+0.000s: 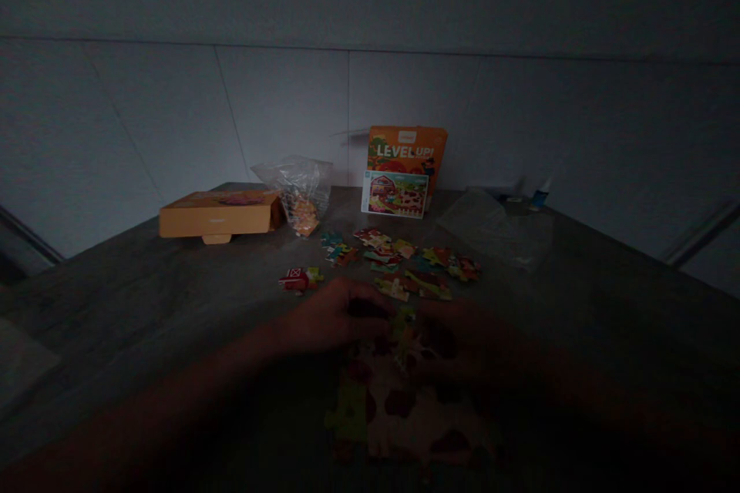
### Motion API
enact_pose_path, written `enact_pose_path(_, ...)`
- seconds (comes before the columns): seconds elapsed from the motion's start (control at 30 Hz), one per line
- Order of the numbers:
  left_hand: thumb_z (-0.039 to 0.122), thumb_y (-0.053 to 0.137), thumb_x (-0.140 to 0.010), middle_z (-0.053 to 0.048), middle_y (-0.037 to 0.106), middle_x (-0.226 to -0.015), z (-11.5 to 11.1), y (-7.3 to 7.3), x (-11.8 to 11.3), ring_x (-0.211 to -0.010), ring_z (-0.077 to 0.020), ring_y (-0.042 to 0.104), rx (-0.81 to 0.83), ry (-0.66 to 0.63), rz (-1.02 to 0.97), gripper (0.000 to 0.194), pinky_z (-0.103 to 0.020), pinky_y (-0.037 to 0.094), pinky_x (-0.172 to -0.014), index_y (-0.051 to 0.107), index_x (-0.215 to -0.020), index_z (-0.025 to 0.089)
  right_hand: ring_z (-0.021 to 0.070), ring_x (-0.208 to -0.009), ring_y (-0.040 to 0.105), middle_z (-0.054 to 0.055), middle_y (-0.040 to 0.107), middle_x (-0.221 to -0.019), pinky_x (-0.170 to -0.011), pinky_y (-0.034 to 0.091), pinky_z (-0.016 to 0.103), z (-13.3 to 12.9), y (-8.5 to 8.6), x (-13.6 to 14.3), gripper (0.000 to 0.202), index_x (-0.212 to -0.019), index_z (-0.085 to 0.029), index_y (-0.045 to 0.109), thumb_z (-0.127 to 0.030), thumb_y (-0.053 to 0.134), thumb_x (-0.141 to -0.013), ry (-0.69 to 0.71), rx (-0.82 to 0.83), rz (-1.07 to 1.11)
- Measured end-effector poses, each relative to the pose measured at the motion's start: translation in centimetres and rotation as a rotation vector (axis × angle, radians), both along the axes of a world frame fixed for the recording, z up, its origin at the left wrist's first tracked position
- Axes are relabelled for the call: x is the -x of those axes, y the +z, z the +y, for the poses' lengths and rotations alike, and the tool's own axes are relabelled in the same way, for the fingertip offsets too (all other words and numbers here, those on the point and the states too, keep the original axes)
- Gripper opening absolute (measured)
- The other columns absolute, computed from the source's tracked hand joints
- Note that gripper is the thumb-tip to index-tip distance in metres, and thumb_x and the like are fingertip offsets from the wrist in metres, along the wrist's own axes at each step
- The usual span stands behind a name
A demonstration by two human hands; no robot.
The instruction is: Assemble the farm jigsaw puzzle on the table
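Note:
The light is very dim, so the hands show only faintly. My left hand (335, 316) is closed, with thumb and fingers curved to the left edge of a green and yellow jigsaw piece (404, 327). From the other side my right hand (462, 331) closes in on the same piece; its fingers are dark and partly blurred. Below both hands lies a joined part of a jigsaw puzzle (405, 420), with a pale cow with dark red patches and a green area at its left. The hands cover part of its upper edge.
Loose jigsaw pieces (385, 254) lie beyond my hands, with a red barn piece (297, 280) to the left. Behind stand a picture card (395, 194) and an orange box (408, 146). An orange lid (220, 214), a bag of pieces (304, 200) and a clear plastic bag (497, 227) flank them.

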State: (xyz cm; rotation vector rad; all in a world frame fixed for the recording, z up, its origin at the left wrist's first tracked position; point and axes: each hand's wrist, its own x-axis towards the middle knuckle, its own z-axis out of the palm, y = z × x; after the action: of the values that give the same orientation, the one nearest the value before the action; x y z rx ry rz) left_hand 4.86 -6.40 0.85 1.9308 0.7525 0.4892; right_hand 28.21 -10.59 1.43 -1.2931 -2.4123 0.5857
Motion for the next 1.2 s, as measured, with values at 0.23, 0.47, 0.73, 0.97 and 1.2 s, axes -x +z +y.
enact_pose_path(0.23, 0.026, 0.067, -0.086, -0.003, 0.074, -0.098, -0.8, 0.0, -0.2, -0.089, -0.0170, 0.068, 0.006, -0.097, -0.026, 0.015, -0.026, 0.053, -0.079, 0.073, -0.099, 0.021, 0.0102, -0.054, 0.043, -0.002, 0.053, -0.061, -0.049, 0.029, 0.023, 0.3, -0.4, 0.4, 0.029, -0.072, -0.019, 0.055, -0.043, 0.060, -0.086, -0.015, 0.044, 0.132)
enact_pose_path(0.47, 0.029, 0.062, -0.089, -0.002, 0.074, -0.099, -1.2, 0.0, -0.3, -0.091, -0.0180, 0.068, -0.035, -0.018, -0.038, 0.017, -0.028, 0.053, -0.080, 0.073, -0.101, 0.022, 0.0108, -0.058, 0.050, -0.001, 0.060, -0.069, -0.051, 0.035, 0.022, 0.2, -0.4, 0.0, 0.023, -0.090, -0.019, 0.060, -0.042, 0.063, -0.087, 0.039, 0.017, 0.218)
enact_pose_path(0.73, 0.031, 0.069, -0.085, -0.006, 0.062, -0.131, -1.5, 0.6, -0.3, -0.119, -0.0240, 0.058, -0.291, -0.190, 0.084, 0.038, -0.037, 0.046, -0.102, 0.064, -0.122, 0.026, 0.0120, -0.065, 0.054, 0.001, 0.062, -0.078, -0.054, 0.039, 0.020, 2.4, 0.5, -3.0, 0.025, -0.101, -0.019, 0.066, -0.039, 0.063, -0.087, 0.224, 0.257, 0.073)
enact_pose_path(0.97, 0.044, 0.079, -0.072, -0.009, 0.048, -0.147, -1.5, 0.6, -0.1, -0.136, -0.0313, 0.042, -0.500, -0.356, 0.268, 0.074, -0.047, 0.030, -0.116, 0.051, -0.138, 0.023, 0.0178, -0.082, 0.061, 0.007, 0.066, -0.098, -0.065, 0.046, 0.023, 3.2, 1.0, -3.7, 0.037, -0.110, -0.016, 0.067, -0.043, 0.064, -0.084, 0.261, 0.309, -0.038)
enact_pose_path(1.2, 0.041, 0.078, -0.074, -0.007, 0.045, -0.149, -1.3, 0.8, 0.1, -0.138, -0.0298, 0.039, -0.487, -0.380, 0.294, 0.072, -0.047, 0.032, -0.115, 0.051, -0.138, 0.025, 0.0188, -0.084, 0.063, 0.005, 0.069, -0.102, -0.069, 0.049, 0.026, 3.2, 1.0, -4.2, 0.038, -0.119, -0.022, 0.068, -0.037, 0.064, -0.085, 0.295, 0.289, -0.045)
